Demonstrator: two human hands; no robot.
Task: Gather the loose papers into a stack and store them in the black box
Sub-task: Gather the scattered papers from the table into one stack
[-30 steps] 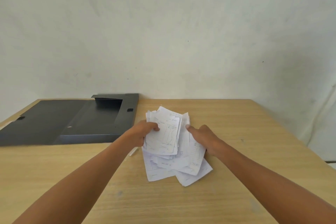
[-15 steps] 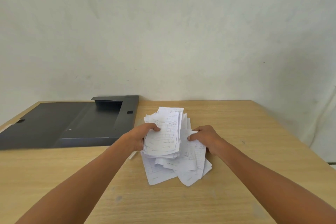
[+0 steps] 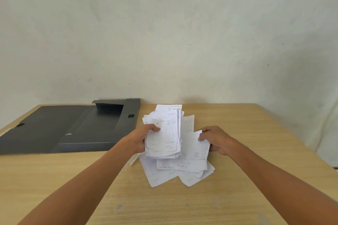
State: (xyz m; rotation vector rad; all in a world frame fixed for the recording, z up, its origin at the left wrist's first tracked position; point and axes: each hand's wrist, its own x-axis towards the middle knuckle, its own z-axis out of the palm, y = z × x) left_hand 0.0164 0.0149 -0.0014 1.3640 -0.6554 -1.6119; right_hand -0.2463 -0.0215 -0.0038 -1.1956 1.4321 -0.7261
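A bundle of white printed papers (image 3: pixel 164 133) is tilted up in my left hand (image 3: pixel 141 139), thumb on the top sheet. Just right of it, my right hand (image 3: pixel 214 139) pinches the edge of a loose sheet (image 3: pixel 193 146) lifted off the pile. More loose papers (image 3: pixel 175 171) lie fanned on the wooden table (image 3: pixel 256 133) under both hands. The black box (image 3: pixel 82 128) lies open and flat at the left, its lid folded out toward the table's left edge, nothing inside that I can see.
A small white strip (image 3: pixel 133 160) lies on the table by my left wrist. The white wall (image 3: pixel 164 33) stands right behind the table's far edge. The table's right edge runs diagonally at the right.
My right hand has drawn back to the right and pinched up a sheet's edge. The bundle in my left hand has risen slightly and stands more upright.
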